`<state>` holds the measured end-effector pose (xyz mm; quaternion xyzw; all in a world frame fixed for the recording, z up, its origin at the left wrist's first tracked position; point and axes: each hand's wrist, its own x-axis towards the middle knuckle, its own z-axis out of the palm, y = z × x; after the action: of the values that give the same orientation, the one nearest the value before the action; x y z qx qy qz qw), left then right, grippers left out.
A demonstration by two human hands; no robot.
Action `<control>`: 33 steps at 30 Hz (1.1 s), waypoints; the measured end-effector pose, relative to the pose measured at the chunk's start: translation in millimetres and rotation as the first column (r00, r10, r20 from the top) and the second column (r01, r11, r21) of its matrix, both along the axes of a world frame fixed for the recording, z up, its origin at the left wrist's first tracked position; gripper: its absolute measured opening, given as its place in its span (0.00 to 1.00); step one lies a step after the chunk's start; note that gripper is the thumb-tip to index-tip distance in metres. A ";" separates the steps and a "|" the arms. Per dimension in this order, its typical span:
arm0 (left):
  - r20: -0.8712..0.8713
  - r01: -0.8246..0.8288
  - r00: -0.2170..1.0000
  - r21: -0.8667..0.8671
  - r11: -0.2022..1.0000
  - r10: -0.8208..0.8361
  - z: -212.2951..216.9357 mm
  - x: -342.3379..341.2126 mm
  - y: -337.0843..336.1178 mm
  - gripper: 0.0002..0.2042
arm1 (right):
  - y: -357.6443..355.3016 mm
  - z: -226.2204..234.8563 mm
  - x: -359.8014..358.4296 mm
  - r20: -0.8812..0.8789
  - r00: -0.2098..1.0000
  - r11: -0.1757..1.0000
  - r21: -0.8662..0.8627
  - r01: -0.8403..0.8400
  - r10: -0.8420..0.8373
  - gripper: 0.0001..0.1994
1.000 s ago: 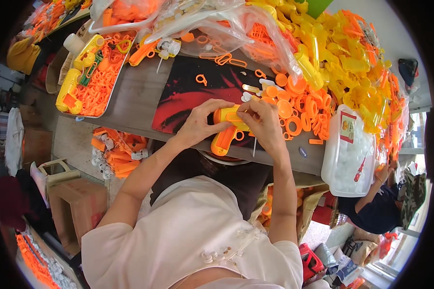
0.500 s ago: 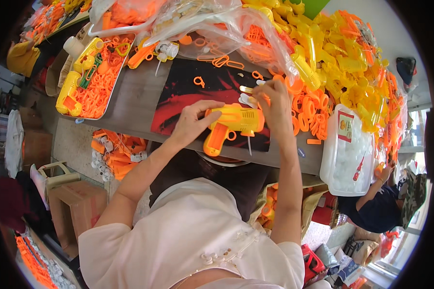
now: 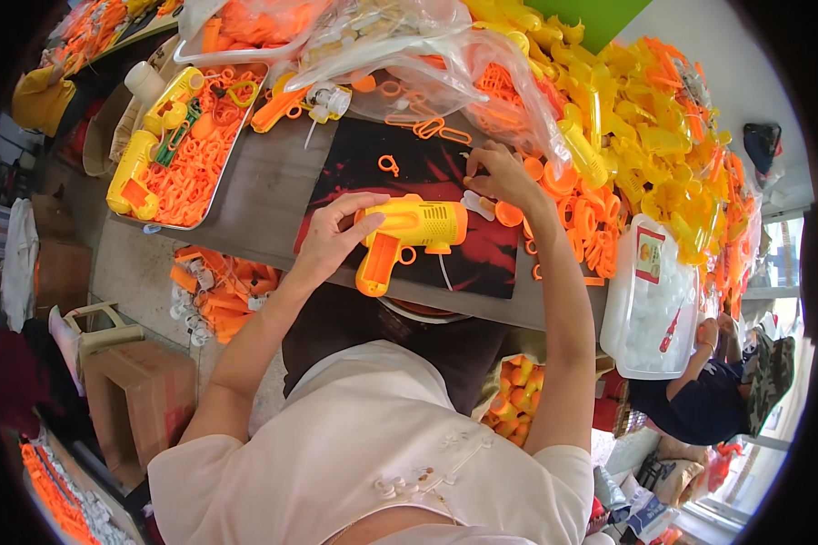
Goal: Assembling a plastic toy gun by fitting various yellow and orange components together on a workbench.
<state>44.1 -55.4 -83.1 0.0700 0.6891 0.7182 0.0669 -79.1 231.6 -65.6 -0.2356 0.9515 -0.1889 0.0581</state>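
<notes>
Toy gun (image 3: 418, 221), yellow body with orange handle and muzzle, is over the near part of the black-and-red mat (image 3: 482, 274). Muzzle to the right, handle down toward the person, thin white stem (image 3: 445, 272) hanging below the barrel. Can't tell if it's resting or lifted.

Left hand (image 3: 332, 238) grasps the toy gun at its rear end, thumb on the near side, fingers over the top. Same hold as half a second ago, but the toy has moved left over the mat.

Right hand (image 3: 507, 177): a second ago it was on the toy, half a second ago just off the muzzle. Now up and right of the muzzle, clearly apart, fingers curled down at the loose parts. Can't tell if it has anything pinched.

White pieces (image 3: 478, 205) sit just below the right hand's fingers, between it and the muzzle. Orange ring (image 3: 388, 164) on the mat above the toy, same spot as before.

Further out on the counter (image 3: 264, 186): loose orange rings and caps (image 3: 580, 213) right of the right forearm, white tub (image 3: 653, 318) beyond, yellow shell pile (image 3: 645, 136) at upper right, parts tray (image 3: 233, 150) at far left.
</notes>
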 end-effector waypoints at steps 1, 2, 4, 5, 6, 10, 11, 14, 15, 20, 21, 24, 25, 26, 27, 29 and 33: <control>-0.034 0.009 0.999 -0.018 1.000 -0.010 -2.3 -0.1 4.8 0.15 | 4.0 0.9 -3.1 -0.021 0.999 0.999 0.013 -0.033 0.033 0.08; -0.068 0.010 0.998 -0.038 0.999 -0.013 -3.2 -0.2 8.1 0.15 | 1.6 5.1 -5.6 -0.041 0.996 0.997 0.025 -0.073 0.074 0.09; -0.134 0.014 0.991 -0.055 0.998 -0.022 -7.0 -3.3 20.7 0.17 | 1.2 15.6 -7.4 0.180 0.984 0.982 -0.180 0.050 -0.018 0.09; -0.196 -0.014 0.981 -0.040 0.999 0.006 -15.9 -6.3 28.0 0.18 | -1.3 23.8 -5.2 0.412 0.909 0.914 -0.342 0.217 -0.061 0.09; -0.224 -0.071 0.973 -0.096 0.993 0.048 -7.1 -6.7 32.8 0.18 | -8.1 32.2 2.1 0.413 0.909 0.918 -0.338 0.209 -0.055 0.09; -0.388 -0.161 0.915 -0.093 0.983 0.113 34.3 -25.9 52.1 0.17 | -35.9 43.2 53.7 0.511 0.859 0.575 -0.701 0.423 -0.009 0.09; -0.282 -0.069 0.958 -0.024 0.997 0.059 44.3 -29.8 56.8 0.16 | -39.6 43.4 62.8 0.527 0.850 0.438 -0.770 0.464 0.026 0.09; -0.242 0.027 0.970 0.008 1.000 -0.024 47.5 -39.6 59.7 0.15 | -43.2 46.7 86.2 0.449 0.894 0.397 -0.821 0.410 0.005 0.09; -0.306 0.030 0.951 -0.039 0.999 -0.040 46.5 -41.2 58.6 0.14 | -45.2 49.7 94.6 0.401 0.915 0.409 -0.828 0.383 -0.045 0.09; -0.112 0.081 0.991 0.094 0.992 -0.070 53.1 -37.0 60.1 0.12 | -42.8 43.0 119.2 0.124 0.959 0.690 -0.672 0.269 -0.253 0.09; -0.018 0.067 0.998 0.207 0.976 -0.065 53.0 -34.8 63.5 0.10 | -49.4 38.8 123.2 0.103 0.962 0.692 -0.676 0.254 -0.252 0.08; 0.017 0.022 0.999 0.260 0.965 -0.027 47.6 -29.0 69.8 0.09 | -61.8 26.5 132.6 0.063 0.942 0.620 -0.738 0.266 -0.330 0.08; 0.019 0.021 0.999 0.255 0.967 -0.027 46.7 -27.2 70.4 0.09 | -62.4 22.3 134.4 0.121 0.921 0.519 -0.795 0.313 -0.370 0.08; 0.025 0.027 0.999 0.262 0.965 -0.034 45.5 -25.1 70.1 0.09 | -61.4 20.3 135.5 0.127 0.921 0.513 -0.798 0.316 -0.368 0.08; 0.031 0.033 0.999 0.268 0.963 -0.043 45.6 -23.0 69.8 0.08 | -59.0 18.6 135.9 0.152 0.908 0.452 -0.828 0.332 -0.390 0.07; 0.017 0.053 0.998 0.126 0.991 -0.056 53.0 -19.3 65.7 0.09 | -54.2 23.1 137.9 0.143 0.894 0.402 -0.855 0.328 -0.424 0.08; -0.632 -0.231 0.754 -0.510 0.828 -0.179 33.6 -14.4 37.8 0.12 | -31.6 24.6 142.6 0.153 0.895 0.427 -0.837 0.343 -0.420 0.07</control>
<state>29.7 -17.6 -49.5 0.2845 0.8475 0.4137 -0.1720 63.5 200.0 -41.0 -0.0193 0.7666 -0.6251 -0.1455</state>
